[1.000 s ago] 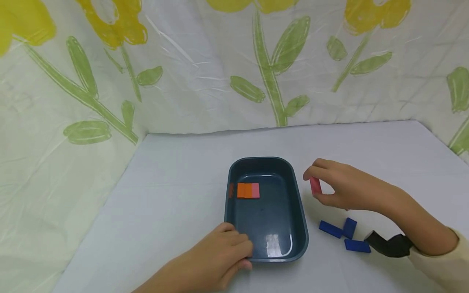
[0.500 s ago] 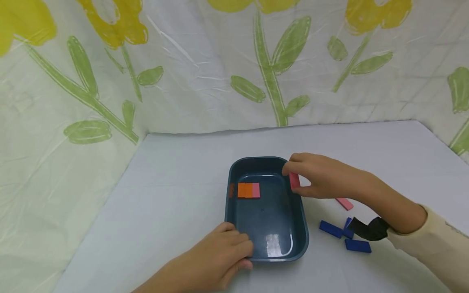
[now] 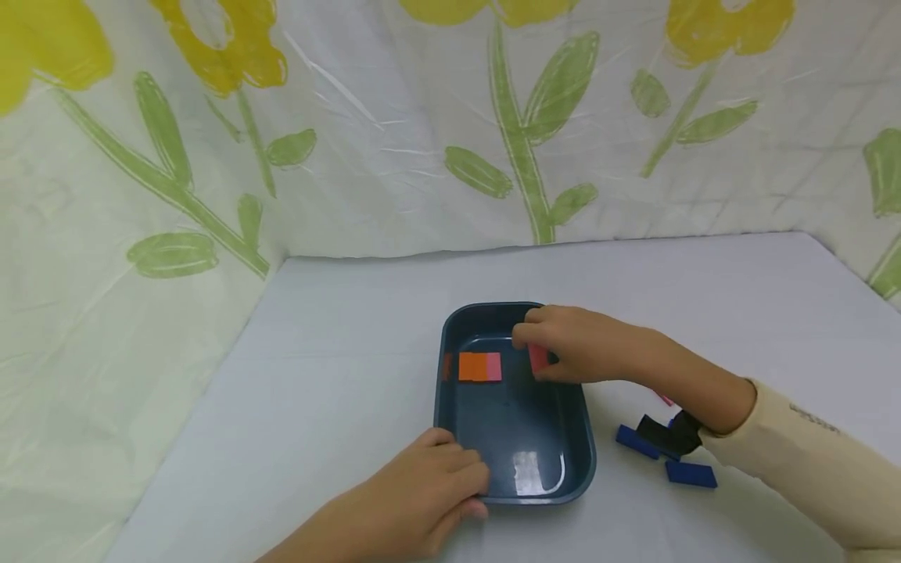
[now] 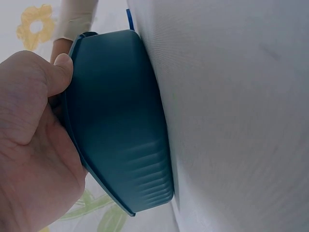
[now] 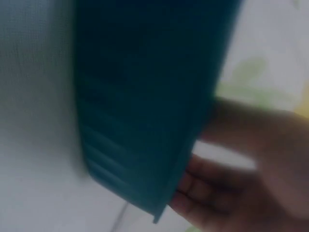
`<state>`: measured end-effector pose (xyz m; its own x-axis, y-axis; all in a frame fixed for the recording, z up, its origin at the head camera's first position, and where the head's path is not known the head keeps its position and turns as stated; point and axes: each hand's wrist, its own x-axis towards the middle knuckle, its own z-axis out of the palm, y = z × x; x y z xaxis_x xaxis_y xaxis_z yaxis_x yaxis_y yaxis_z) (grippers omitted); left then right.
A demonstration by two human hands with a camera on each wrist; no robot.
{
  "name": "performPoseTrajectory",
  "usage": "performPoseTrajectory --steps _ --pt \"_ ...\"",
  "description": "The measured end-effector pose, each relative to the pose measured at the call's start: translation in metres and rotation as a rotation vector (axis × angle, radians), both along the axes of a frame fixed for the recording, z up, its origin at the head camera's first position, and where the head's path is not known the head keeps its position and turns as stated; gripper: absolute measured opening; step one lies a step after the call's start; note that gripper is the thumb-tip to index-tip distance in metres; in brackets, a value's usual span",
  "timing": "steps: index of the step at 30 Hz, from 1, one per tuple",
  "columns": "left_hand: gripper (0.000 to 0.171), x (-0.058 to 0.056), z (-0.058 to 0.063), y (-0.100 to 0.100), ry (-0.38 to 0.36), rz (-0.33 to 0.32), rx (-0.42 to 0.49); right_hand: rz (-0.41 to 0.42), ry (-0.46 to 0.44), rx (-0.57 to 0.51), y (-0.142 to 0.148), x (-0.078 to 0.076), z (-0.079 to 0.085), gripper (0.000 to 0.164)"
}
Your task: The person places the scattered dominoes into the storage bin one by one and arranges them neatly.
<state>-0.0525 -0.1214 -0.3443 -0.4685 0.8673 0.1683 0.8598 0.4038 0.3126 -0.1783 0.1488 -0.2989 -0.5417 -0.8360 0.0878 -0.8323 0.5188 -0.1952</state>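
Note:
A dark blue-green tray (image 3: 503, 438) stands on the white tabletop. My left hand (image 3: 415, 493) grips its near left corner; in the left wrist view the thumb (image 4: 62, 72) lies at the tray's rim (image 4: 77, 140). Between thumb and fingers, my right hand (image 3: 584, 344) pinches a pink block (image 3: 538, 360) inside the tray's right side. A row on the tray floor is made up of orange blocks (image 3: 472, 367) and a lighter pink block (image 3: 494, 367), a short gap left of the held one. In the blurred right wrist view, the tray wall hides the fingertips.
Right of the tray lie blue blocks (image 3: 691, 474), partly covered by a black wrist strap (image 3: 658, 435). Another pink block (image 3: 663, 397) shows just beneath the right forearm. Behind the table hangs a white cloth (image 3: 394, 180) with painted flowers.
My right hand has carried the pink block leftward from beside the tray, over its right rim and into it. The left hand keeps its grip on the corner.

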Motion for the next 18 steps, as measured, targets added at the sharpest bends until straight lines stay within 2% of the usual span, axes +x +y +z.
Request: performPoseTrajectory --steps 10,18 --pt "0.013 -0.001 0.001 0.0 -0.013 0.002 -0.017 -0.007 -0.061 0.05 -0.018 -0.017 -0.023 0.032" --pt "0.013 -0.001 0.001 0.0 -0.022 0.002 -0.019 -0.027 -0.098 0.06 -0.028 -0.022 -0.035 0.033"
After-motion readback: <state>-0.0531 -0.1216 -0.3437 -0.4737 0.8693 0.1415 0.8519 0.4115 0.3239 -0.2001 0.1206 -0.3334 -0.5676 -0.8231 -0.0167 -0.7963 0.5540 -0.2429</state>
